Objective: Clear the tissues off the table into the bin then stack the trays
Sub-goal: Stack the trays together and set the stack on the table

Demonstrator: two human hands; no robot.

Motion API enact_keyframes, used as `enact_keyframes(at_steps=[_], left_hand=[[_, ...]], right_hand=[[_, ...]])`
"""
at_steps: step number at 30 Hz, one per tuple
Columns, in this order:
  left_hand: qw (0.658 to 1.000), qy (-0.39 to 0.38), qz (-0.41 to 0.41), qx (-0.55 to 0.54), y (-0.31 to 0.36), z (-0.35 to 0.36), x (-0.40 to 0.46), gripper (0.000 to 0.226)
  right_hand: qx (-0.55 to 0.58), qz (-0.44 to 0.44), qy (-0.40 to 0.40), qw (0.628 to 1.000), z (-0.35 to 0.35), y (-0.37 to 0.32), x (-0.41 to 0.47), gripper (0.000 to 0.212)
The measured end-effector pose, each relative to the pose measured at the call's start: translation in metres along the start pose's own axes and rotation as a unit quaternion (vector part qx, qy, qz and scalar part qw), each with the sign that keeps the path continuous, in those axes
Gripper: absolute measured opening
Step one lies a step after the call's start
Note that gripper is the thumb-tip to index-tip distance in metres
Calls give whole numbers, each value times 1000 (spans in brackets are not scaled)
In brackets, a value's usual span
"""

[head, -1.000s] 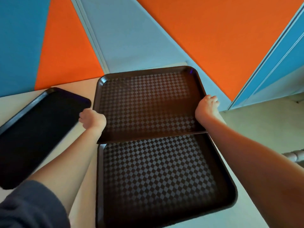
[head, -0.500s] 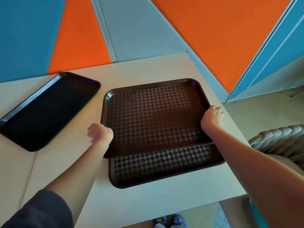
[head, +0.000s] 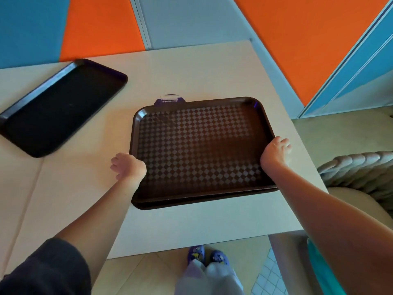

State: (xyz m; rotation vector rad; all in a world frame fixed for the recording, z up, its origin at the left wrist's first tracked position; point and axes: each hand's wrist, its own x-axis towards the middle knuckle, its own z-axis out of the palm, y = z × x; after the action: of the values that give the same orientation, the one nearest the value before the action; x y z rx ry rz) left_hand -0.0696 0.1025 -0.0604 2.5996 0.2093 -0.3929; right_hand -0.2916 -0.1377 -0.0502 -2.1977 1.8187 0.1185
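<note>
Cream table (head: 191, 69) against a wall of orange, blue and grey panels; pale floor and a braided grey seat (head: 357, 171) at right. Brown checkered tray (head: 197, 145) nested on a second brown tray (head: 191, 204), only its near rim showing. Left hand (head: 127, 168) and right hand (head: 275, 154) curled closed on the top tray's side rims. Black tray (head: 61, 107) apart at far left, nothing in it. Small purple item (head: 169, 100) behind the stack.

canteen — serving trays (head: 200, 150) | bright wall panels (head: 297, 39) — plain table (head: 191, 69)
</note>
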Motion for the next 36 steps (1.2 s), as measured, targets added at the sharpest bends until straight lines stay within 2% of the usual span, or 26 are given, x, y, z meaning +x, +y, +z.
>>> enact_keyframes(at_steps=[6,13,17,21,26,36], left_hand=[[998,9,22,57,3,3,-14,48],[992,-5,68,102,-2,-2,-14,42],[990,-17,103,94,-9,-7,-11,40],[992,-40,100,60,-12,-12,-9,31],[993,-25,113,19,-10,-27,-7,26],[990,32,112,-81,-12,-88,49,43]], right_hand=[[-60,-5,3,998,-1,7,-7,53],[-79,-37,-44,995,-8,2,-6,56],[-84,-35,-65,994,-11,0,-4,58],[-81,-33,-61,994,-12,-7,-9,67],[-60,-111,-52,991,-15,-38,-15,65],[26,-265,-67,961,-20,-171,-50,49]])
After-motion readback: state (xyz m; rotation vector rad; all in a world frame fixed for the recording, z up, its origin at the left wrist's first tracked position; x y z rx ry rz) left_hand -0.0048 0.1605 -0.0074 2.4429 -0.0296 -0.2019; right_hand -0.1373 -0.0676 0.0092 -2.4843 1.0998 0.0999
